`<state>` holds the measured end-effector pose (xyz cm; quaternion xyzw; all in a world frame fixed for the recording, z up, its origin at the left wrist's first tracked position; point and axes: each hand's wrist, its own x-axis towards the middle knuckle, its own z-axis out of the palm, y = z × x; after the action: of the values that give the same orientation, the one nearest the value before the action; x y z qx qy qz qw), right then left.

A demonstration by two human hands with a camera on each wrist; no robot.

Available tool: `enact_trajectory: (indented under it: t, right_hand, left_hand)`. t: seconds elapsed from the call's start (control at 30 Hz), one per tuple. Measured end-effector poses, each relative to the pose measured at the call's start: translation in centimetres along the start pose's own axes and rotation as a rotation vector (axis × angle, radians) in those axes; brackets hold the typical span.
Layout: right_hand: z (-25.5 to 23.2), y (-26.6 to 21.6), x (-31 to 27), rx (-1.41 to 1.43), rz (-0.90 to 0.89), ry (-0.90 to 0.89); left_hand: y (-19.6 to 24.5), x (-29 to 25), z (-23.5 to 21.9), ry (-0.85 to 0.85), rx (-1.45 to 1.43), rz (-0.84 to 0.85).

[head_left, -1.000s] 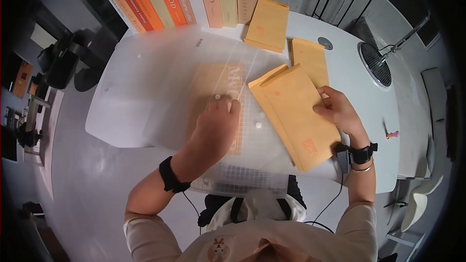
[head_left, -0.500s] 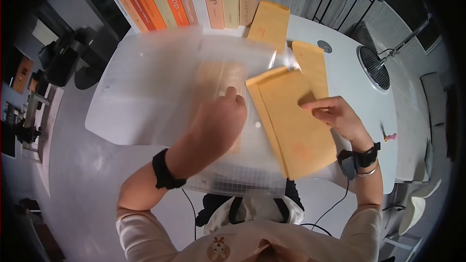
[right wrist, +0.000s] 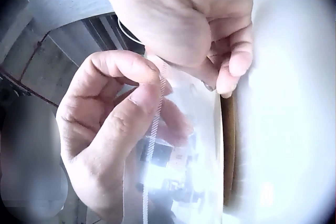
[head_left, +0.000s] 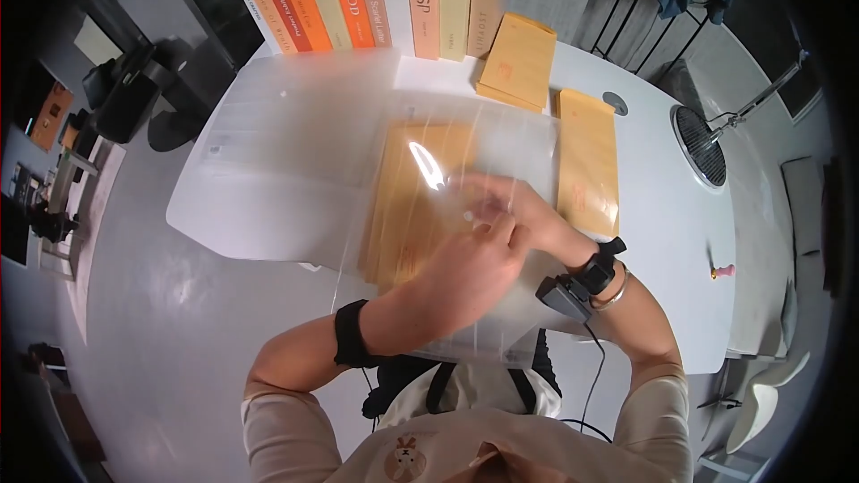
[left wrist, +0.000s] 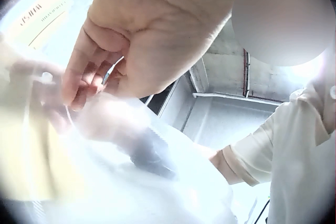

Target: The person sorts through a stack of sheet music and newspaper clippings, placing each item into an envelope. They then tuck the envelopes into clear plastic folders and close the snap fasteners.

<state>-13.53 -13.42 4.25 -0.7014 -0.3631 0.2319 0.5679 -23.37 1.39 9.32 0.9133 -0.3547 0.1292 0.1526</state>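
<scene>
My left hand (head_left: 465, 273) pinches the edge of the upper film of a clear plastic document pouch (head_left: 528, 130) and holds it raised. In the right wrist view, that edge carries a ridged zip strip (right wrist: 152, 145). Beneath the film lie brown paper envelopes (head_left: 412, 224), their stamps blurred by the plastic. My right hand (head_left: 541, 219) reaches in from the right under the film, its fingertips gripping the envelopes' right edge (right wrist: 229, 145). Its fingers show partly through the film, and my left hand overlaps them in the head view.
One brown envelope (head_left: 588, 161) lies to the right of the pouch, another (head_left: 517, 58) behind it. A row of books (head_left: 358, 0) stands at the back. A round mesh lamp base (head_left: 700, 148) and a small pink object (head_left: 723, 272) are on the right of the white table (head_left: 658, 241).
My right hand has carried the envelopes leftward, from beside the pouch to under its film. My left hand has moved right, lifting the film's edge.
</scene>
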Motion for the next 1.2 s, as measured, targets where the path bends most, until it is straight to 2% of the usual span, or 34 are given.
enact_trajectory:
  t: [0.13, 0.17, 0.23, 0.37, 0.5, 0.57, 0.67, 0.7, 0.77, 0.83, 0.87, 0.9, 1.0, 1.1, 1.2]
  right_hand:
    - [0.0, -0.5, -0.7, 0.097, 0.089, -0.064]
    - [0.1, -0.7, -0.8, 0.125, 0.091, -0.057]
    - [-0.6, -1.3, -1.3, -0.093, 0.121, -0.053]
    - [-3.9, -4.2, -4.7, -0.368, 0.129, 0.059]
    - [-7.3, -6.9, -10.0, -0.735, 0.206, 0.554]
    - [-9.3, -6.7, -12.9, -0.794, 0.435, 0.774]
    - [-9.7, -6.3, -15.4, -0.426, 0.638, 0.683]
    - [-9.1, -5.6, -15.6, -0.309, 0.570, 0.608]
    - [-5.9, -5.2, -13.6, -0.315, 0.265, 0.470]
    - [-2.8, -6.0, -10.7, -0.523, 0.182, 0.374]
    - [-1.6, -6.0, -9.4, -0.543, 0.085, 0.302]
    - [-0.7, -6.1, -8.1, -0.563, -0.015, 0.230]
    - [0.7, -5.0, -5.3, -0.791, -0.163, 0.073]
    - [1.1, -3.4, -4.2, -0.963, -0.210, 0.033]
    - [1.1, -3.0, -3.9, -1.008, -0.195, 0.011]
  left_hand:
    - [-0.4, -0.4, 0.2, 0.043, -0.005, -0.009]
    - [-0.4, -0.6, 0.2, 0.023, -0.090, -0.024]
    - [-0.6, -1.1, 0.0, -0.025, -0.261, -0.047]
    - [-1.7, -4.0, 1.4, -0.034, -0.232, -0.011]
    - [-2.5, -5.6, 2.5, -0.103, -0.219, -0.041]
    - [-2.7, -5.7, 2.6, -0.117, -0.227, -0.038]
    - [-3.0, -5.5, 2.6, -0.124, -0.264, -0.041]
    - [-3.0, -5.5, 2.6, -0.127, -0.281, -0.042]
    - [-3.1, -5.3, 2.6, -0.126, -0.328, -0.045]
    - [-3.2, -5.1, 2.5, -0.116, -0.385, -0.057]
    - [-3.4, -5.2, 2.6, -0.101, -0.433, -0.063]
    - [-3.7, -5.3, 2.8, -0.084, -0.479, -0.069]
    - [-3.9, -5.7, 2.8, -0.023, -0.575, -0.136]
    - [-4.1, -6.5, 2.6, 0.015, -0.561, -0.211]
    - [-4.8, -7.0, 1.8, 0.038, -0.518, -0.234]
